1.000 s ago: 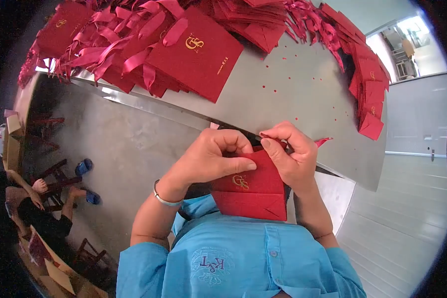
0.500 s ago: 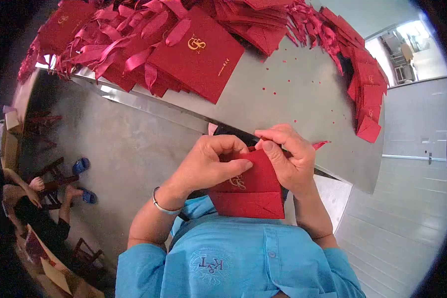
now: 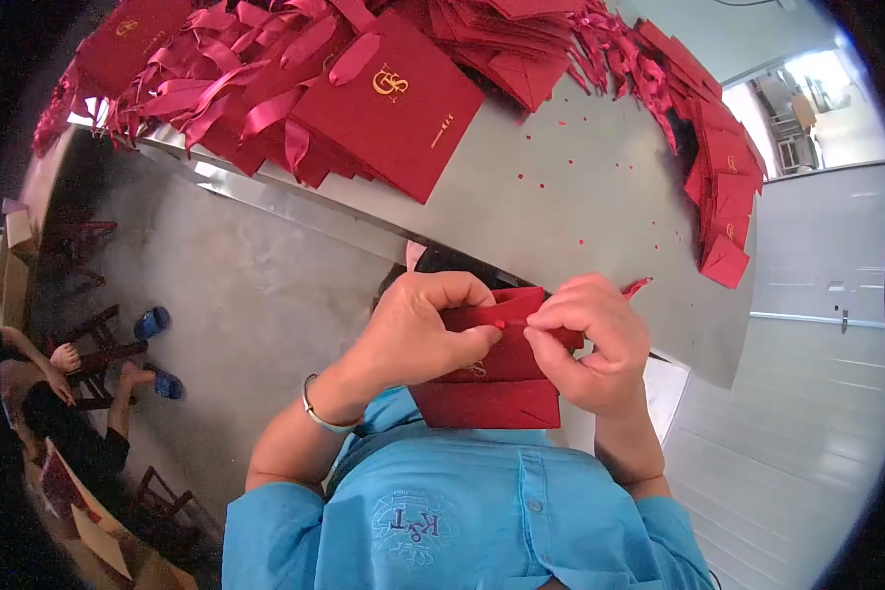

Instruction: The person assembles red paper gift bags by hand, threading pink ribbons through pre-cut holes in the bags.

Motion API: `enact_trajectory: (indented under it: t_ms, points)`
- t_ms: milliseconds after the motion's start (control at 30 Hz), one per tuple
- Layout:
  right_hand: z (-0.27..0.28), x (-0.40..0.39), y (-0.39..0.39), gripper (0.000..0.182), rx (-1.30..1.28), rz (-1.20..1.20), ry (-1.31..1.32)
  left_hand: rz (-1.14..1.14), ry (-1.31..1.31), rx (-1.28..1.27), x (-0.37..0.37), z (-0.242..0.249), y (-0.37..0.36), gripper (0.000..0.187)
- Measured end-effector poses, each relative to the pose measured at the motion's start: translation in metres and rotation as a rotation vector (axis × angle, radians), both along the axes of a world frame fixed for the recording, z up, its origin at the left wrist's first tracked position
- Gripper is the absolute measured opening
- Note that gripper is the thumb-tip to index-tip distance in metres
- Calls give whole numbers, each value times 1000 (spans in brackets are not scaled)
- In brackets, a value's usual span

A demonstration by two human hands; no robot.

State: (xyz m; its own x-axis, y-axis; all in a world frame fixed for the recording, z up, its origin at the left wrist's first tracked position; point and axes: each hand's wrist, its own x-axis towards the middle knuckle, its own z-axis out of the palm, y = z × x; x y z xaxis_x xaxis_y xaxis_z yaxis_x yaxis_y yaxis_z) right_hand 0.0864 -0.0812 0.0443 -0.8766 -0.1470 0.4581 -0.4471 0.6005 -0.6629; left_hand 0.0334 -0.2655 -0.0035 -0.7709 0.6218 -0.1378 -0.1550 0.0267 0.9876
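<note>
A small red paper gift bag (image 3: 487, 404) with gold lettering is held in front of my shirt, its folded base toward me. My left hand (image 3: 415, 324) grips the bag's upper edge between thumb and fingers. A small bright red bit (image 3: 500, 324) shows by the left thumb tip. Just to the right, my right hand (image 3: 600, 344) has thumb and index finger pinched close to the bag's opening; what they hold is too small to make out. Behind the right hand, a red ribbon end (image 3: 637, 288) lies at the table edge.
On the grey table (image 3: 600, 197) lie a pile of red bags with ribbon handles (image 3: 388, 108), a row of red bags (image 3: 728, 202) at right, and scattered red dots. At left a seated person (image 3: 64, 413) with blue slippers (image 3: 153, 323) is near wooden stools.
My right hand has moved right and slightly down, away from the bag's top edge. The bag's opening now shows wider, and a red bit has appeared by my left thumb.
</note>
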Motion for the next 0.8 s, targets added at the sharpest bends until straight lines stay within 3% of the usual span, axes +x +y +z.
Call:
enact_trajectory:
  t_ms: [300,367,700,800]
  points:
    - [-1,-1,-9,24,184,75,125,-10,-150,-20,-3,3,-1,14]
    - [-6,-1,-12,24,304,20,205,8,-13,-57,-2,4,-1,16]
    - [-5,-1,-14,23,362,-36,197,-1,-65,-54,-2,2,-2,18]
    - [-2,2,-18,23,413,-57,206,9,25,-85,0,3,-2,19]
